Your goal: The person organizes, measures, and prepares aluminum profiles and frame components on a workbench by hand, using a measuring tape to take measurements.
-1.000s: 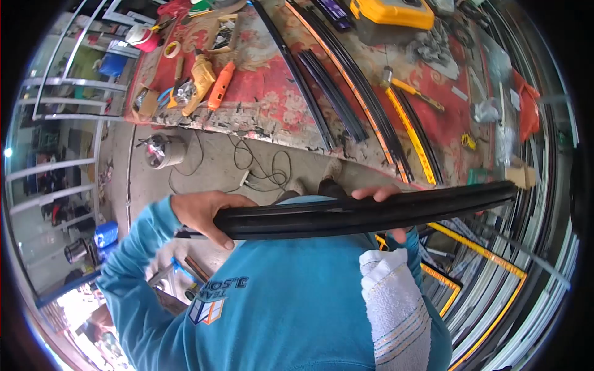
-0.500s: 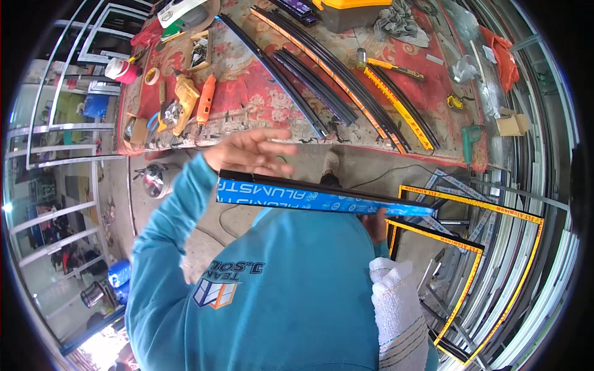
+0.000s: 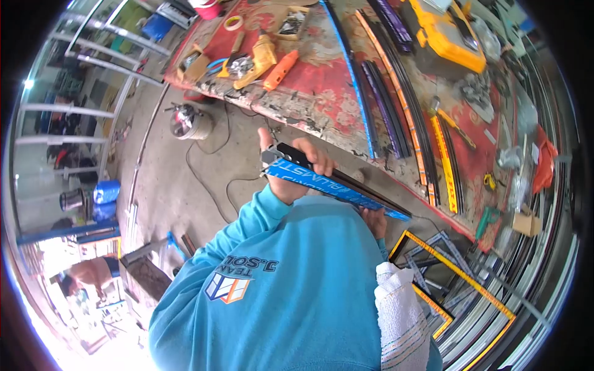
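- A workshop with a grey concrete floor [image 3: 179, 185]; a long workbench [image 3: 322, 93] covered in worn red patterned cloth runs across the upper part of the view, and everything below is placed against it.
- Just off the near edge of the workbench, a person in a turquoise sweatshirt holds an aluminium profile [image 3: 337, 185], black with a blue printed film on one face, slanting down to the right.
- The left hand [image 3: 297, 167] is curled round the profile's upper end, fingers wrapped over the top edge and thumb beneath.
- The right hand [image 3: 374, 221] is under the lower part of the profile, mostly hidden by it; I cannot tell how its fingers lie.
- On the workbench, well beyond the profile: a yellow drill [image 3: 257, 62], an orange tool [image 3: 278, 69], a roll of tape [image 3: 233, 23], long dark strips [image 3: 387, 99] running along the bench, a yellow case [image 3: 448, 37] at its far end.
- Below the bench's near edge, a round metal canister [image 3: 189, 122] stands on the floor with black cables [image 3: 213, 161] looping toward the person; the floor left of these is open.
- Right of the bench's lower end, yellow-edged frames [image 3: 458, 272] lean close together, crowding that side.
- A white towel [image 3: 402, 315] lies over the person's right shoulder.
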Tool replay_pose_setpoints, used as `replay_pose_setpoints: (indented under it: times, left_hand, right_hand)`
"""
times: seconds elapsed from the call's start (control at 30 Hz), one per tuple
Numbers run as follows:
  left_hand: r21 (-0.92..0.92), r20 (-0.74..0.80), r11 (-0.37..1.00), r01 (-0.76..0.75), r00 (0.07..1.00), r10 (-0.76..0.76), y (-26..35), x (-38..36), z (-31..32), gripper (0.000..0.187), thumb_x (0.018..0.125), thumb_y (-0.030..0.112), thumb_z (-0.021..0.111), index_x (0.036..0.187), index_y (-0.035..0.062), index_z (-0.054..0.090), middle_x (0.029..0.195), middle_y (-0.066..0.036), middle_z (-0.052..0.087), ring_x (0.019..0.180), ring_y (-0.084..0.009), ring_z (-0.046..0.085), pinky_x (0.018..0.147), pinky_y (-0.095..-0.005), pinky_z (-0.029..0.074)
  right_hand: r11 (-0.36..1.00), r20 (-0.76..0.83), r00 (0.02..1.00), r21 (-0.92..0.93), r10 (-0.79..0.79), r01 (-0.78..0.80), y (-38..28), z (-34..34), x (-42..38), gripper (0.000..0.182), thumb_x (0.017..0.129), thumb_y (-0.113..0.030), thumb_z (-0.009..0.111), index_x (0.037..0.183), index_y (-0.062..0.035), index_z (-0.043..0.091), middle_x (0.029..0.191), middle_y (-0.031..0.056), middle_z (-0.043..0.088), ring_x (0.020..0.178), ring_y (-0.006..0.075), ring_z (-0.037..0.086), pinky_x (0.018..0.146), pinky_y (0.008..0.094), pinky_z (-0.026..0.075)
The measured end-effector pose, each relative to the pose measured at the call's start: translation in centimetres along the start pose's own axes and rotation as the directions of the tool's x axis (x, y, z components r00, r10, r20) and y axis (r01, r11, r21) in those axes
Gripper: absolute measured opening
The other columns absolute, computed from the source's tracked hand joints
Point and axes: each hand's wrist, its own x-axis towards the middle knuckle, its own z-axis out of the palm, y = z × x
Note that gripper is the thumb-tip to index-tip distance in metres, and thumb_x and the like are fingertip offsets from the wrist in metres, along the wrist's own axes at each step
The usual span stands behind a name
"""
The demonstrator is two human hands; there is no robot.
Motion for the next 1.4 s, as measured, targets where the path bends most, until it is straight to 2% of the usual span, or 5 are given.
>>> replay_pose_setpoints:
  times: [0.17, 0.7, 0.8, 0.97, 1.4]
  left_hand:
    - [0.191, 0.126, 0.981, 0.043, 0.99, -0.069, 0.0, -0.2, -1.3, 0.106, 0.088, 0.082, 0.001, 0.076, -0.0011, 0.066, 0.068, -0.02, 0.064, 0.069, -0.0346, 0.06, 0.081, -0.0453, 0.044]
    - [0.286, 0.305, 0.952, 0.111, 0.931, -0.2, 3.1, -2.4, -4.3, 0.108, 0.087, 0.084, 0.007, 0.095, -0.007, 0.066, 0.071, -0.021, 0.065, 0.068, -0.0341, 0.062, 0.08, -0.0457, 0.046]
    - [0.31, 0.341, 0.945, 0.1, 0.917, -0.209, 5.5, -2.1, -4.7, 0.109, 0.084, 0.087, 0.005, 0.116, -0.001, 0.06, 0.067, -0.017, 0.064, 0.064, -0.031, 0.062, 0.083, -0.0476, 0.045]
    - [0.17, 0.42, 0.984, 0.045, 0.9, -0.114, 7.7, -1.6, -5.6, 0.107, 0.082, 0.09, 0.008, 0.12, 0.0036, 0.06, 0.061, -0.009, 0.062, 0.058, -0.0269, 0.061, 0.077, -0.0448, 0.049]
    - [0.049, 0.446, 0.998, -0.038, 0.895, 0.012, 9.2, -1.8, -7.4, 0.095, 0.088, 0.084, 0.011, 0.117, 0.0099, 0.063, 0.059, -0.002, 0.062, 0.058, -0.0222, 0.063, 0.078, -0.0445, 0.053]
  right_hand:
    - [0.958, -0.061, 0.962, 0.136, 0.264, -0.254, -0.6, 3.6, 1.8, 0.056, 0.103, -0.041, 0.047, 0.14, -0.0004, 0.04, 0.137, 0.0192, 0.054, 0.117, 0.0305, 0.06, 0.096, 0.0321, 0.055]
    - [0.837, -0.31, 0.932, -0.444, 0.19, -0.319, -3.4, 12.6, 0.2, 0.045, 0.103, -0.032, 0.049, 0.139, -0.0056, 0.045, 0.128, 0.0169, 0.059, 0.11, 0.0293, 0.063, 0.095, 0.0379, 0.052]
    - [0.666, -0.319, 0.946, -0.694, 0.057, -0.275, -3.0, 13.5, 0.7, 0.045, 0.098, -0.027, 0.06, 0.137, -0.0074, 0.049, 0.127, 0.0156, 0.06, 0.11, 0.028, 0.062, 0.096, 0.0371, 0.051]
    - [-0.35, 0.24, 0.968, -0.903, 0.066, 0.248, -3.1, 15.5, 2.2, 0.053, 0.085, -0.019, 0.076, 0.132, -0.0032, 0.055, 0.125, 0.0142, 0.062, 0.117, 0.0273, 0.06, 0.103, 0.0375, 0.045]
    - [-0.062, 0.063, 0.954, -0.994, 0.293, 0.085, -2.7, 18.3, 3.9, 0.056, 0.086, -0.037, 0.073, 0.128, -0.0023, 0.06, 0.12, 0.0159, 0.064, 0.116, 0.0297, 0.06, 0.099, 0.0378, 0.046]
